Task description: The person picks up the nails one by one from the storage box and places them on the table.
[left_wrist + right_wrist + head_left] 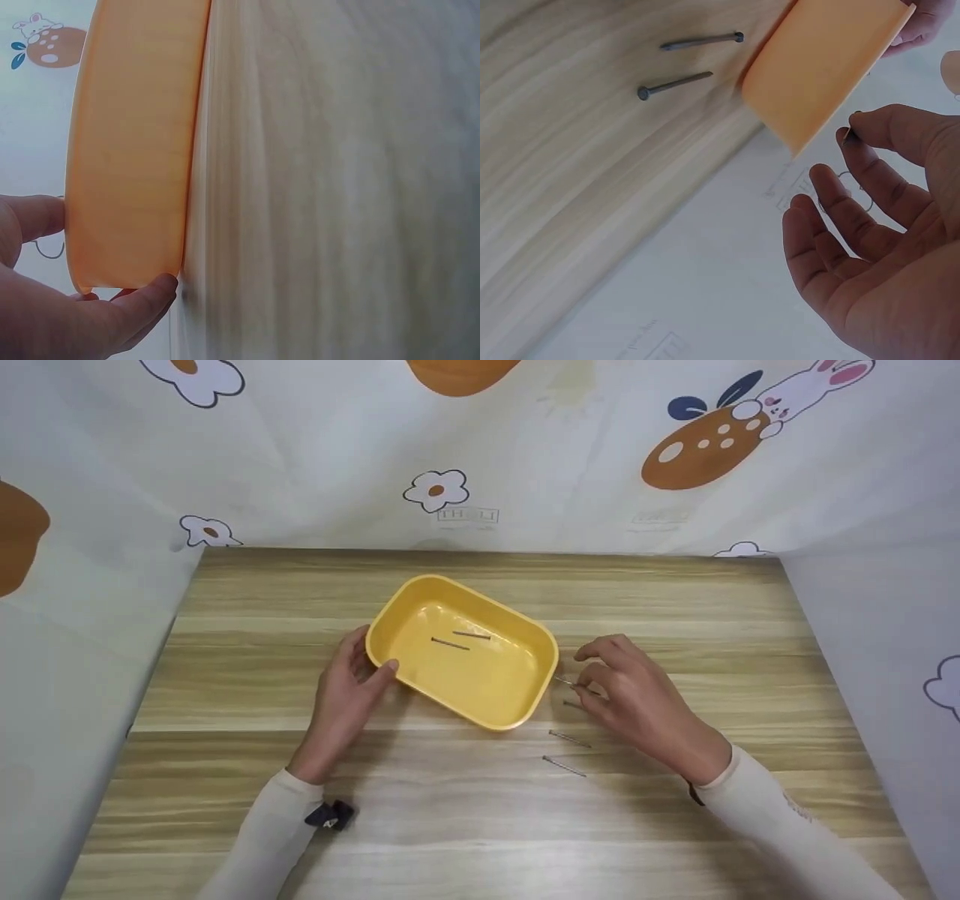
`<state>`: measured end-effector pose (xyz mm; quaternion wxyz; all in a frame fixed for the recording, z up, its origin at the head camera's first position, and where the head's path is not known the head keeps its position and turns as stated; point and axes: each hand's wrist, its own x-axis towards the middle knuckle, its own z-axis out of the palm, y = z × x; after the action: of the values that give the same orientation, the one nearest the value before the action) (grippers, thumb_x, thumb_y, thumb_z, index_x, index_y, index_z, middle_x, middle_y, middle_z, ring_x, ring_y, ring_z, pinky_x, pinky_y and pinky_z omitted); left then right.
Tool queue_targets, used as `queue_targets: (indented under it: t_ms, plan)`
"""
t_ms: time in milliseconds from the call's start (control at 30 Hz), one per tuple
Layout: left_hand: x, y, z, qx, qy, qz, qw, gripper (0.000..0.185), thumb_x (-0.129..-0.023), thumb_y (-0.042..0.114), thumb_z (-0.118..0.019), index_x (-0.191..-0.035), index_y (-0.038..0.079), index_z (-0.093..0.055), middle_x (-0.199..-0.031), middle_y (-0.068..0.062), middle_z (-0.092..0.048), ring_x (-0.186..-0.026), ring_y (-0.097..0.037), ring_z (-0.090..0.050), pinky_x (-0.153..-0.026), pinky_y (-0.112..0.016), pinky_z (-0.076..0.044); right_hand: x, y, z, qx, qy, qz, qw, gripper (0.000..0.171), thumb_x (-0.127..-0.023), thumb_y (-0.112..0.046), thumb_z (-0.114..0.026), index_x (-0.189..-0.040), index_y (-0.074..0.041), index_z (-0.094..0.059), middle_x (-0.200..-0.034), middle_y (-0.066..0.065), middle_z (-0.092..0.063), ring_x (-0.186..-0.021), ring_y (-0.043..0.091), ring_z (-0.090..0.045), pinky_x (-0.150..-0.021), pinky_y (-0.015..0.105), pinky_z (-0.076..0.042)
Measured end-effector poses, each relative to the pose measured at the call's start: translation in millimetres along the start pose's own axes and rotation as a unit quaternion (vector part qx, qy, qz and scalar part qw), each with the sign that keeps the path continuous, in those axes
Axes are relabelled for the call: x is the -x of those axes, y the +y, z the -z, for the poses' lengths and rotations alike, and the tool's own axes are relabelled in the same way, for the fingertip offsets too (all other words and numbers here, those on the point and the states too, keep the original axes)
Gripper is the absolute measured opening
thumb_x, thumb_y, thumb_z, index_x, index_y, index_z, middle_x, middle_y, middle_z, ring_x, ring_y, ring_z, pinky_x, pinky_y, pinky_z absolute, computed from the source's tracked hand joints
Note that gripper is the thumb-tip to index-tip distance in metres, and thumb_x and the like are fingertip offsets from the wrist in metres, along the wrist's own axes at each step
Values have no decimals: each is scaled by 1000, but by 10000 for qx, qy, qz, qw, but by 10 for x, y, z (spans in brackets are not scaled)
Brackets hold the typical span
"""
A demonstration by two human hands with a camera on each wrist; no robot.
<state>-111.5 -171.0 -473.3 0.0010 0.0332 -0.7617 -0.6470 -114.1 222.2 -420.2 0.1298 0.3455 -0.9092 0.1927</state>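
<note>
A yellow plastic tray (469,686) with rounded corners stands on the table at mid-view. My left hand (345,690) grips its left end, thumb over the rim and fingers along the outside wall, as the left wrist view shows. Inside the tray lie two nails (450,644). Just off the tray's right end, my right hand (637,697) pinches a nail (850,135) between thumb and index finger, the other fingers loosely bent. On the table below that hand lie a nail (570,739) and another nail (564,766); a further nail (572,705) is partly hidden by the fingers.
The wood-grain table (450,825) is bordered at the back by a pale printed cloth (315,457) that also hangs along both sides. A small black object (331,814) sits at the left wrist, by the sleeve cuff.
</note>
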Motion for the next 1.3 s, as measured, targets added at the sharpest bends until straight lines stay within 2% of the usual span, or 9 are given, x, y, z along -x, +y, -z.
queue_targets:
  t_ms: [200,333,633,767,967,1100,1300]
  plan:
    - [13,-16,23,97,-87,-75,9999,68,-107,13,-72,-166,2,-40,-163,-16,-52,-149,-31,-53,-123,-46,-47,124,5,-33,87,22,-18,10000,11,-87,-3,-90,-82,-9,-82,-117,8,-74,-111,28,-66,-90,41,-63]
    - [11,-11,21,59,-73,-27,10000,68,-108,14,-72,-166,2,-40,-164,-16,-52,-150,-30,-53,-122,-45,-47,207,25,-70,111,-40,-16,9999,9,-87,-1,-87,-84,-8,-84,-117,9,-75,-112,28,-66,-95,42,-62]
    - [2,3,12,-62,-39,72,9999,69,-108,14,-71,-167,2,-38,-166,-18,-50,-150,-32,-52,-122,-45,-48,345,73,-204,90,-26,-8,10000,13,-86,2,-81,-82,-9,-82,-114,9,-75,-111,28,-65,-94,43,-61]
    - [9,1,13,-51,-28,60,10000,69,-108,14,-71,-167,2,-38,-166,-18,-50,-151,-32,-52,-123,-46,-47,384,89,-254,115,-18,-8,9999,12,-86,2,-81,-83,-9,-80,-114,9,-74,-111,28,-65,-94,42,-61]
    - [14,-13,14,13,-8,30,10000,68,-108,13,-72,-167,2,-39,-166,-17,-50,-151,-31,-52,-123,-45,-47,406,109,-318,121,-52,-11,9999,11,-85,4,-79,-85,-7,-79,-115,10,-75,-116,30,-64,-101,44,-58]
    - [15,-11,13,38,-25,16,10000,67,-107,13,-72,-166,3,-41,-164,-15,-52,-149,-30,-53,-123,-45,-47,418,113,-346,161,-37,57,9998,11,-82,5,-79,-83,-6,-81,-115,12,-75,-118,33,-64,-101,47,-58]
    - [5,1,13,34,-47,28,10000,66,-107,13,-72,-165,3,-41,-163,-14,-53,-149,-30,-54,-123,-46,-47,436,111,-385,217,16,229,9995,10,-82,4,-81,-89,-2,-84,-114,14,-75,-117,37,-63,-100,51,-57]
